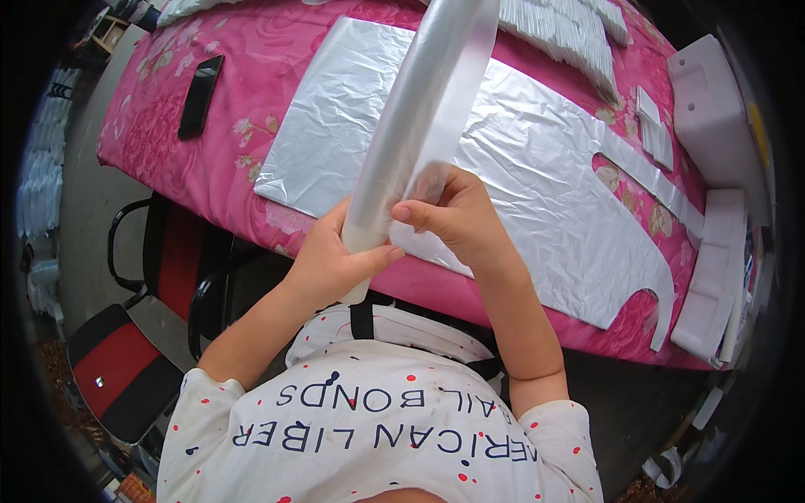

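My left hand (340,260) is wrapped round the lower end of a long roll of translucent plastic film (411,109), which slants up and away over the table's near edge. My right hand (465,218) pinches the loose film along the roll's right side, its thumb and fingers pressed together. Beneath the roll, a large sheet of silvery-white thin plastic (545,184) lies flat and slightly wrinkled. Two strap-like handles with curved cut-outs stick out at its right end, like those of a carrier bag.
A pink flowered cloth (277,50) covers the table. A black phone (201,96) lies at the left. Folded white plastic stacks (562,33) sit at the far side, beside a small white bundle (654,130). White foam blocks (713,101) line the right edge. A red-and-black chair (126,369) stands at left.
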Demonstrator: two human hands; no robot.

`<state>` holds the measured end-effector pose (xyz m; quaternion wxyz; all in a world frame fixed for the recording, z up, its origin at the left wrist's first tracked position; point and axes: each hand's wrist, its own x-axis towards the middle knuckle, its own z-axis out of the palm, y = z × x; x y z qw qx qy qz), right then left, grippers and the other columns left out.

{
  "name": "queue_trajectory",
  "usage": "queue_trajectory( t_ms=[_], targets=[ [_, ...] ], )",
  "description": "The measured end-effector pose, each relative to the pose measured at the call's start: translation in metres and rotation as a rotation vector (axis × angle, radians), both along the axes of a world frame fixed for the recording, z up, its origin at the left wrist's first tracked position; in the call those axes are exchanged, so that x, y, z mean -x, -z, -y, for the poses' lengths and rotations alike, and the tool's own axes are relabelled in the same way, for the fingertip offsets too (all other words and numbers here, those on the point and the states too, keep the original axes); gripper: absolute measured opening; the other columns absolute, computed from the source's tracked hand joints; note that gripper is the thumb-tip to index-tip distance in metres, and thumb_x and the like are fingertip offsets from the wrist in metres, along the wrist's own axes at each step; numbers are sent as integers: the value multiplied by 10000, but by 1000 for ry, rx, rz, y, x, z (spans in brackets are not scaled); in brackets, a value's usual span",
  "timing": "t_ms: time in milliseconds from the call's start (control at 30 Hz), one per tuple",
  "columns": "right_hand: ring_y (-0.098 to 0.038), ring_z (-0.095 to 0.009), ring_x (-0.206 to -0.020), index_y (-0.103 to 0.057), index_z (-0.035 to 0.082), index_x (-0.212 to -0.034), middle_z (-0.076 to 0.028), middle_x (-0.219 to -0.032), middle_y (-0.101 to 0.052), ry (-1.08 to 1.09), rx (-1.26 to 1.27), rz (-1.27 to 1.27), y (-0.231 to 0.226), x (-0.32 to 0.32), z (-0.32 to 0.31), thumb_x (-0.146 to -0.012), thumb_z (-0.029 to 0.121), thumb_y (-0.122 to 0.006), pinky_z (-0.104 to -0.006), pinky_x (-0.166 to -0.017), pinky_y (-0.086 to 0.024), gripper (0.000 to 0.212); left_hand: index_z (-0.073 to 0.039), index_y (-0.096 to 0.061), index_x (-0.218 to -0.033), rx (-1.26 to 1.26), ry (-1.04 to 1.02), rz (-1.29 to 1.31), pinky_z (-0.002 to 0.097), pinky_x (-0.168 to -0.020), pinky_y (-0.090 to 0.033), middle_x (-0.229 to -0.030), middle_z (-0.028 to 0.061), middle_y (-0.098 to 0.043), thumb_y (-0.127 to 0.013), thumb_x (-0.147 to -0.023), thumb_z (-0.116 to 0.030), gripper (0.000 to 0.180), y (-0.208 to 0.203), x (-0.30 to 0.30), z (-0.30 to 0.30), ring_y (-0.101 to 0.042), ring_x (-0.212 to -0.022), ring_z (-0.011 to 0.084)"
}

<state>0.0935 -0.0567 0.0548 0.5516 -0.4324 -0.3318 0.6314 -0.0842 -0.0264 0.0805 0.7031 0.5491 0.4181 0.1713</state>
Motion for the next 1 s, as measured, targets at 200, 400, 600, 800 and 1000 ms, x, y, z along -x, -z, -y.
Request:
queue_trajectory(
  t_ms=[200, 400, 600, 800, 1000],
  targets=[
    [-514, -60, -579, -568, 41, -719, -6, -654, -570, 24, 32, -19, 6, 0, 4, -694, 100, -775, -200, -497, -412, 217, -19, -476, -1076, 170, 59, 122, 255, -561, -473, -756, 25, -539, -677, -727, -111, 413, 7, 9, 1, -544, -632, 99],
    [-552, -71, -696, -630, 24, -849, 0, -719, -592, -24, -119, -92, 6, 1, 11, -678, 118, -783, -212, -593, -441, 248, -20, -424, -1137, 450, 245, 382, 284, -571, -495, -818, 74, -526, -676, -728, -168, 502, 3, 11, 0, -555, -641, 131],
    [-546, -63, -690, -635, 36, -855, 4, -725, -598, -42, -198, -44, -21, 10, 17, -683, 132, -773, -209, -638, -434, 240, -29, -419, -1151, 746, 369, 692, 291, -576, -500, -877, 84, -487, -762, -655, -359, 688, 18, 9, 6, -560, -690, 167],
    [-573, -83, -781, -622, 13, -934, -18, -837, -631, -267, -220, -105, -19, 9, 18, -686, 140, -788, -223, -714, -443, 325, -5, -357, -1274, 1060, 733, 1484, 378, -768, -504, -1062, 197, -526, -757, -683, -368, 801, 58, -10, 20, -578, -949, 306],
    [-501, -40, -663, -632, 7, -931, 16, -719, -577, -184, -66, -29, -44, 16, 29, -692, 128, -761, -199, -621, -398, 298, 52, -296, -1325, 1241, 810, 1207, 413, -915, -437, -1182, 252, -501, -682, -756, -326, 784, 62, 8, 4, -532, -1085, 349]
  ],
)
